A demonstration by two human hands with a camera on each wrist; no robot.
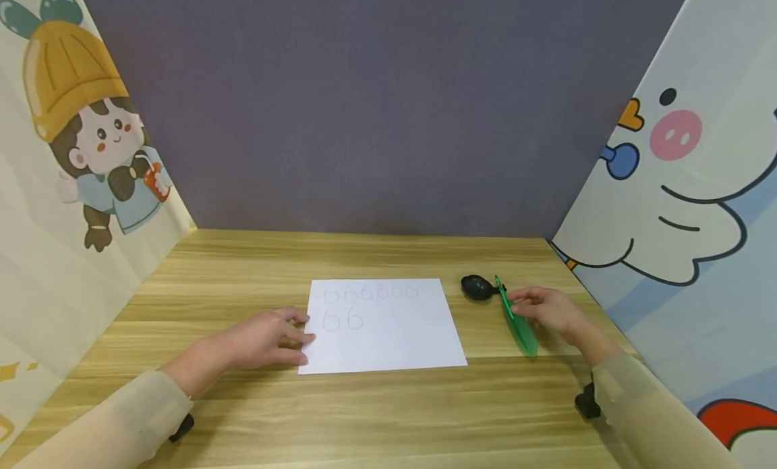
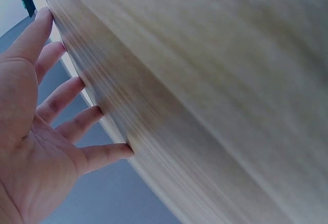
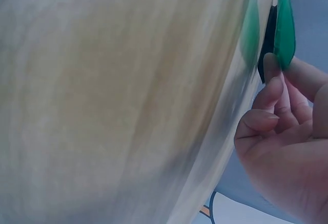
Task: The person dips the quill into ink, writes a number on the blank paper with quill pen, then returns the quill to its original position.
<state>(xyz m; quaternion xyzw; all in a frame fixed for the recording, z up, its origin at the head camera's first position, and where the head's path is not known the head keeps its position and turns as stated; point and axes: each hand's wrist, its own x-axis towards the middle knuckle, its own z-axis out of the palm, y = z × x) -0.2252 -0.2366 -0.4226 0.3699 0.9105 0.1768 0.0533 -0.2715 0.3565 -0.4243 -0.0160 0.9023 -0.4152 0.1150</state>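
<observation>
A white sheet of paper [image 1: 388, 347] lies on the table, with rows of pencil-thin figures like sixes in its upper left part. My left hand [image 1: 267, 339] rests at the sheet's left edge, fingers spread; the left wrist view shows the fingertips [image 2: 123, 151] touching the surface. Over on the right, my right hand [image 1: 549, 310] pinches a green leaf-shaped pen [image 1: 521, 330] between thumb and fingers. Its thin tip points away from me, and the broad leaf end [image 3: 285, 29] shows in the right wrist view. A black rounded object with a narrow neck [image 1: 477, 287] lies just left of the pen.
The wood-grain table [image 1: 376, 415] ends at a dark grey panel [image 1: 364, 118] at the back. Side walls with cartoon prints stand left and right, the right one [image 1: 674, 233] near my right forearm.
</observation>
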